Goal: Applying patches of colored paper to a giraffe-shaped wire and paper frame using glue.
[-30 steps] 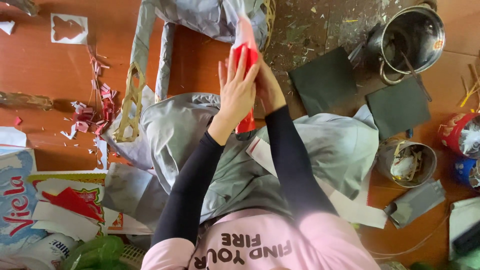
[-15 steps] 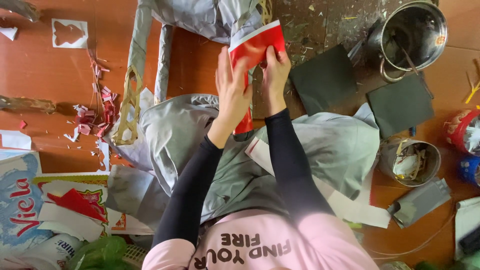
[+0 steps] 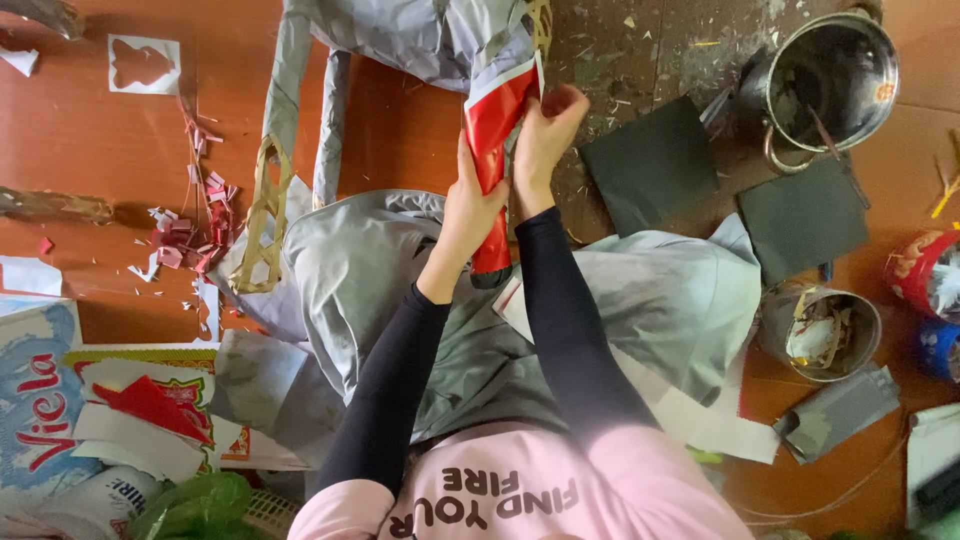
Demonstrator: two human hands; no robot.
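Observation:
A long red glossy paper sheet (image 3: 492, 130) with a white edge stands upright over my lap, folded narrow. My left hand (image 3: 470, 210) grips its middle from the left side. Near the sheet's top edge, my right hand (image 3: 548, 135) pinches it with the fingertips. Both arms wear black sleeves. A grey cloth (image 3: 370, 270) lies spread over my knees beneath the sheet. The sheet's lower end is hidden between my wrists.
On the red-brown floor: a steel pot (image 3: 835, 75) at upper right, two dark square sheets (image 3: 650, 165) (image 3: 805, 215), a small tin of scraps (image 3: 820, 330), red paper cuttings (image 3: 190, 240) at left, a white stencil (image 3: 143, 62), printed boxes (image 3: 45, 420) and a green bag (image 3: 195, 505) lower left.
Half a second ago the sheet's top was spread wide between my fingers; now it is folded narrow and tilted. My right hand has shifted slightly to the sheet's upper right edge.

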